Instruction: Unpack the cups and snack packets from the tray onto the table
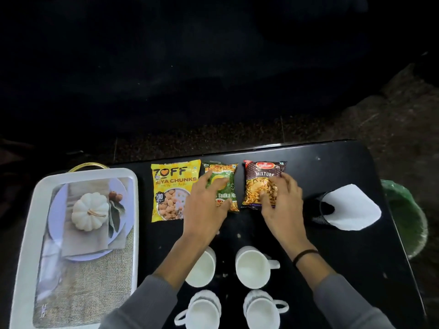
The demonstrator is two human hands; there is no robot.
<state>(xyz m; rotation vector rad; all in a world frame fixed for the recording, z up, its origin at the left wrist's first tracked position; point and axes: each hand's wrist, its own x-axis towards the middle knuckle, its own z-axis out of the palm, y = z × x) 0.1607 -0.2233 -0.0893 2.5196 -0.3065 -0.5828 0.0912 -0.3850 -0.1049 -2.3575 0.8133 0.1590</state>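
Note:
Three snack packets lie in a row on the black table (332,233): a yellow soya chunks packet (169,186), a green tadka mix packet (225,176) and a brown mixture packet (259,176). My left hand (204,207) rests on the green packet with fingers spread. My right hand (280,205) lies on the brown packet, fingertips pressing it. Several white cups stand near me, among them one (251,267) with its handle to the right and one (202,269) partly under my left forearm. The white tray (26,233) at left holds no cups or packets.
The tray has a printed pumpkin picture and a gold handle (86,165) at its far end. A black mesh holder with white paper (349,205) stands at the table's right. A green-lined bin (406,217) sits beyond the right edge. Dark floor lies past the table.

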